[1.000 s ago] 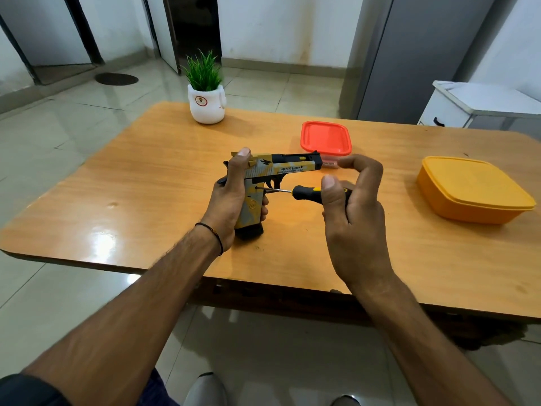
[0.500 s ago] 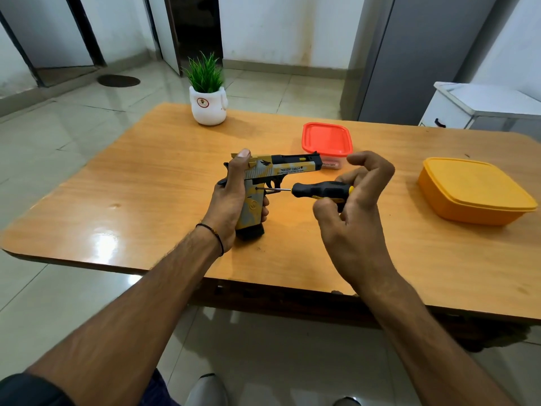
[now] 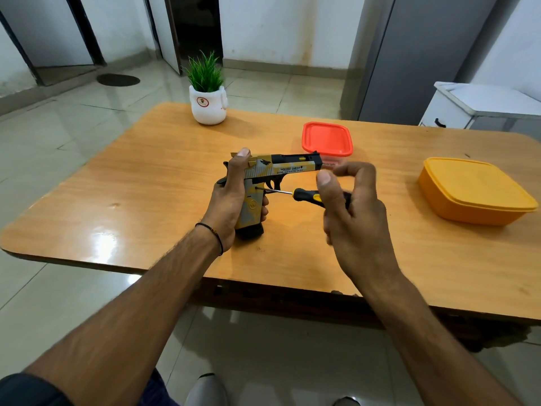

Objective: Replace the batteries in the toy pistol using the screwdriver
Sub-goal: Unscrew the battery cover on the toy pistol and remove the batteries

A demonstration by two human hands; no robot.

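Yellow-and-grey plastic, the toy pistol (image 3: pixel 281 170) stood butt-down near the middle of the counter (image 3: pixel 146 186), its barrel pointing to 3 o'clock. Our left grip (image 3: pixel 231 200) was wrapped round the butt, thumb up along the rear of the slide. Our right grip (image 3: pixel 355 221) curled loosely about the black-and-yellow handle of the screwdriver (image 3: pixel 304 195), whose tip met the butt from 3 o'clock. From the pistol, a red-lidded box (image 3: pixel 327 139) sat at 1 o'clock, an orange tub (image 3: pixel 474 191) at 3 o'clock and a potted plant (image 3: pixel 207 108) at 11 o'clock.
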